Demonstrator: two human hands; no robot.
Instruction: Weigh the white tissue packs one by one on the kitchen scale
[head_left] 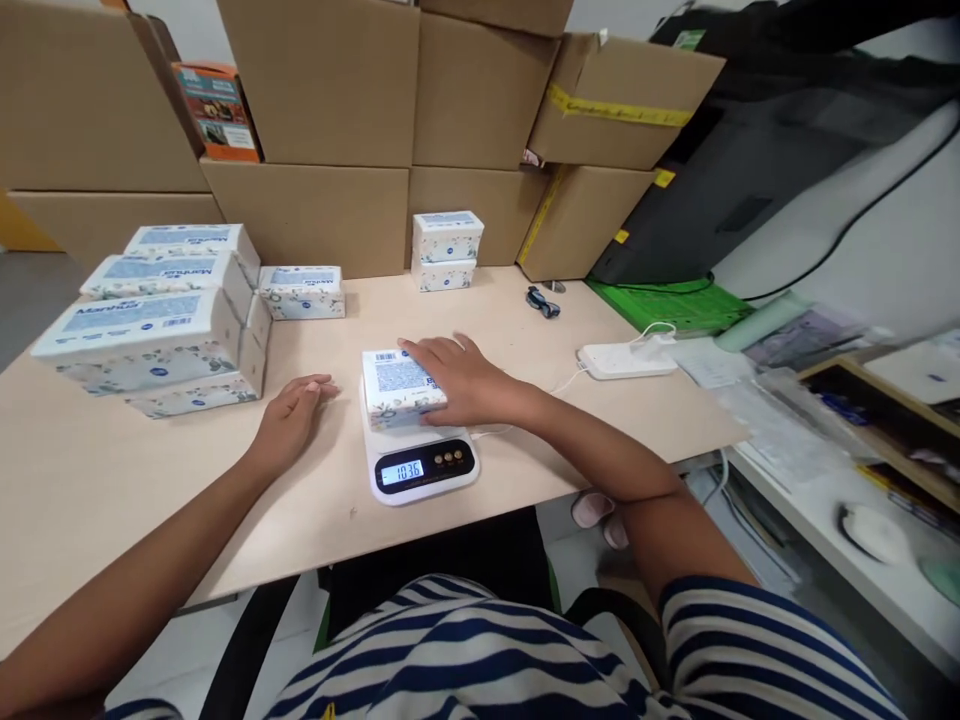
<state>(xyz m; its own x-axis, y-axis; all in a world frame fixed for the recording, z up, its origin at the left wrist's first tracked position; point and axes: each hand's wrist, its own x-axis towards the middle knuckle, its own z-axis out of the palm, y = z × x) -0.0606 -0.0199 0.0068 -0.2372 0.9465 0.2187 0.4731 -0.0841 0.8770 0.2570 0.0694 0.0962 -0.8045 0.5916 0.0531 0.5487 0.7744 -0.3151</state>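
A white kitchen scale (424, 470) lies near the front edge of the table, its lit display reading 103.6. On its platform sits a tissue pack (401, 385) with blue print and a floral side. My right hand (465, 380) grips the pack's right end, thumb at the front and fingers over the top and back. Left of the scale, my left hand (289, 425) rests on the table with its fingers loosely extended and nothing in it. A stack of several tissue packs (157, 320) stands farther left, with a single tissue pack (304, 292) beside it.
Two stacked tissue packs (448, 250) stand at the back, before a wall of cardboard boxes (322, 215). A dark blue strap-like item (541, 302) lies right of them. A white power strip (628, 360) with cables is at the right, near a green panel (660, 305).
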